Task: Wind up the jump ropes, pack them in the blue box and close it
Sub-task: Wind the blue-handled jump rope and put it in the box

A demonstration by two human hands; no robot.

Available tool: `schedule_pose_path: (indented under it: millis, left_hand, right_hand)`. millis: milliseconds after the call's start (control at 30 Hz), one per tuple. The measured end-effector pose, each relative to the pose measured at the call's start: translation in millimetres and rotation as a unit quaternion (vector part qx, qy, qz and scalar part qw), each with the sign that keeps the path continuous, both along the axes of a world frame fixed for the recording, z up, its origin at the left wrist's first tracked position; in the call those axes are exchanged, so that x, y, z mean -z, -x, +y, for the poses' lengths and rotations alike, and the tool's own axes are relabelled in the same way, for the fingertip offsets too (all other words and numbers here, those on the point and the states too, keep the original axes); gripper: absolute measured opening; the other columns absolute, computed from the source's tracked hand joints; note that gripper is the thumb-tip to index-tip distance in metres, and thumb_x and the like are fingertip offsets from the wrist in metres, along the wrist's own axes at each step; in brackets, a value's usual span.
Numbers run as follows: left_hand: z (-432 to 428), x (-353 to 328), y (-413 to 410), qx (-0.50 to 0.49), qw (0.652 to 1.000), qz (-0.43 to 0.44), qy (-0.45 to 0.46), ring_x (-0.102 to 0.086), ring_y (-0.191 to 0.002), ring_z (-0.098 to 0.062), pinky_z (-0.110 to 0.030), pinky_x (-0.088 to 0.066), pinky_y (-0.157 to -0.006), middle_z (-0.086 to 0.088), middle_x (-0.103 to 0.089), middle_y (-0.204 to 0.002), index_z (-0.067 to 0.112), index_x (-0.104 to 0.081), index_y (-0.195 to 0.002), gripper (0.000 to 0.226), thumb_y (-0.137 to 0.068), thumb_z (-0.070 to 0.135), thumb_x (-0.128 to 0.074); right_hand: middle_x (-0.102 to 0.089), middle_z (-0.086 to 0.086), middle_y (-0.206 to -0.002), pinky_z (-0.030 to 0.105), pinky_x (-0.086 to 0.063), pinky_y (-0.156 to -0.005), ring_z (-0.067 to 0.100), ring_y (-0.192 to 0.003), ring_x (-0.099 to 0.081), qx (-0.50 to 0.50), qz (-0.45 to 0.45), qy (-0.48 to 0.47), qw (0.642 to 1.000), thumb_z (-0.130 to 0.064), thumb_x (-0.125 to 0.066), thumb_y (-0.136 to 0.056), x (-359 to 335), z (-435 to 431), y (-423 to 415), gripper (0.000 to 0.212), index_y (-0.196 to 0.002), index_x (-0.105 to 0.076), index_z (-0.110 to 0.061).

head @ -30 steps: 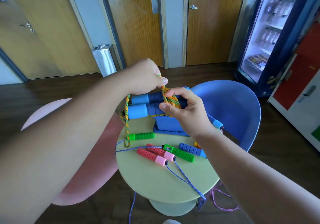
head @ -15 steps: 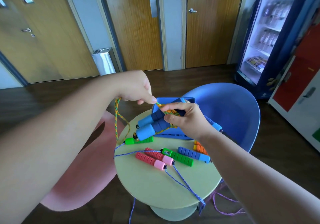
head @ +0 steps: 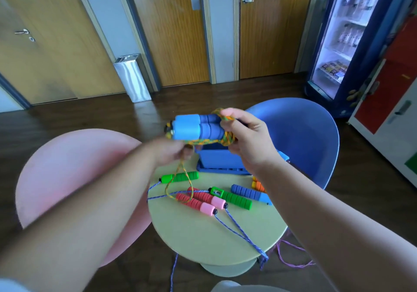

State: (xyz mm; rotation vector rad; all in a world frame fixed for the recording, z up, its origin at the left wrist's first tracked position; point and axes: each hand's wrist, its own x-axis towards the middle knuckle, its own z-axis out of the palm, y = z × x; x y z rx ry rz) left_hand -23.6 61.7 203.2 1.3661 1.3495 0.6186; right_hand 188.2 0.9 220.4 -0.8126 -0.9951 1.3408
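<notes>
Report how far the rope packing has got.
Done: nothing visibly packed. In hand: right hand grips blue foam handles, partly wrapped in orange-green braided rope; left hand pinches its loose loop. Left: red-pink foam handles and green foam handles lie unwound on the round green table; blue plastic box waits.

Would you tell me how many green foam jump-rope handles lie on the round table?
2. One green foam handle lies near the round table's left edge; the other green handle lies between the red-and-pink handles and a blue handle. The right forearm may hide more.
</notes>
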Motion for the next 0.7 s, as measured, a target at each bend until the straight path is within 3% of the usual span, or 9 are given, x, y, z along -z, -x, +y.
schedule_pose_path:
  millis: [100,167,267,333,400,467,533,633,700]
  left_hand:
    - [-32,23,-42,0.042,0.995,0.074,-0.055,-0.039,-0.044,-0.011,-0.023,-0.032,-0.046,0.002,-0.061,-0.06,0.021,-0.069,-0.093,0.031,-0.11,0.027,-0.043]
    - [-49,21,-65,0.06,0.99,0.107,-0.075,-0.039,-0.043,-0.009,-0.024,-0.03,-0.047,0.006,-0.055,-0.053,0.018,-0.065,-0.091,0.032,-0.109,0.022,-0.038]
    - [-54,5,-78,0.066,0.986,0.119,-0.092,-0.037,-0.037,-0.003,-0.022,-0.03,-0.042,0.01,-0.048,-0.051,0.017,-0.061,-0.083,0.032,-0.108,0.025,-0.044]
    - [-50,-10,-75,0.072,0.986,0.112,-0.102,-0.034,-0.038,-0.006,-0.022,-0.027,-0.042,0.012,-0.043,-0.046,0.017,-0.061,-0.08,0.032,-0.107,0.028,-0.048]
    - [-44,-27,-66,0.063,0.988,0.093,-0.102,-0.032,-0.044,-0.012,-0.024,-0.024,-0.047,0.011,-0.044,-0.05,0.018,-0.065,-0.079,0.03,-0.103,0.032,-0.054]
    - [-35,-43,-57,0.049,0.987,0.096,-0.121,-0.033,-0.046,-0.014,-0.025,-0.025,-0.048,0.008,-0.047,-0.052,0.019,-0.067,-0.076,0.03,-0.102,0.031,-0.058]
    - [-28,-58,-52,0.037,0.978,0.131,-0.16,-0.034,-0.043,-0.012,-0.023,-0.025,-0.045,0.007,-0.048,-0.051,0.016,-0.068,-0.074,0.033,-0.103,0.03,-0.058]
    - [-18,-71,-47,0.02,0.957,0.206,-0.204,-0.039,-0.038,-0.003,-0.02,-0.03,-0.042,0.01,-0.052,-0.049,0.02,-0.068,-0.07,0.037,-0.103,0.032,-0.059]
    - [-12,-72,-45,0.011,0.946,0.24,-0.216,-0.049,-0.048,-0.01,-0.023,-0.036,-0.05,0.001,-0.063,-0.061,0.02,-0.069,-0.071,0.036,-0.102,0.036,-0.059]
  right_hand:
    - [-0.059,0.001,-0.072,0.019,-0.034,-0.037,0.01,-0.039,-0.046,0.046,-0.003,0.022,0.999,-0.003,-0.062,-0.096,-1,15,9,0.013,-0.104,-0.069,-0.01]
    - [-0.058,0.003,-0.08,0.024,-0.04,-0.04,0.011,-0.046,-0.048,0.083,-0.055,0.031,0.994,-0.009,-0.066,-0.095,12,26,12,0.012,-0.103,-0.073,-0.016]
    - [-0.057,-0.006,-0.066,0.026,-0.039,-0.039,0.018,-0.043,-0.043,0.102,-0.097,0.035,0.989,-0.012,-0.066,-0.095,27,35,12,0.012,-0.103,-0.072,-0.019]
    - [-0.06,-0.005,-0.07,0.026,-0.041,-0.039,0.017,-0.042,-0.045,0.088,-0.105,0.008,0.991,-0.008,-0.064,-0.096,31,37,10,0.012,-0.104,-0.07,-0.015]
    - [-0.062,0.009,-0.093,0.03,-0.053,-0.055,0.016,-0.058,-0.056,0.069,-0.122,-0.019,0.99,-0.008,-0.064,-0.095,35,38,9,0.015,-0.103,-0.071,-0.019]
    - [-0.063,0.008,-0.1,0.034,-0.052,-0.075,0.02,-0.083,-0.056,0.054,-0.183,-0.043,0.981,-0.019,-0.061,-0.091,42,39,9,0.02,-0.102,-0.072,-0.032]
    - [-0.061,-0.003,-0.091,0.029,-0.045,-0.077,0.021,-0.092,-0.047,0.04,-0.24,-0.056,0.968,-0.026,-0.057,-0.091,48,39,9,0.022,-0.105,-0.071,-0.036]
    - [-0.057,-0.016,-0.074,0.016,-0.041,-0.069,0.017,-0.087,-0.044,0.023,-0.218,-0.073,0.973,-0.023,-0.058,-0.098,49,33,8,0.017,-0.103,-0.071,-0.031]
    - [-0.059,-0.017,-0.071,0.014,-0.043,-0.068,0.01,-0.078,-0.051,0.002,-0.182,-0.086,0.979,-0.019,-0.065,-0.099,46,27,8,0.007,-0.102,-0.07,-0.022]
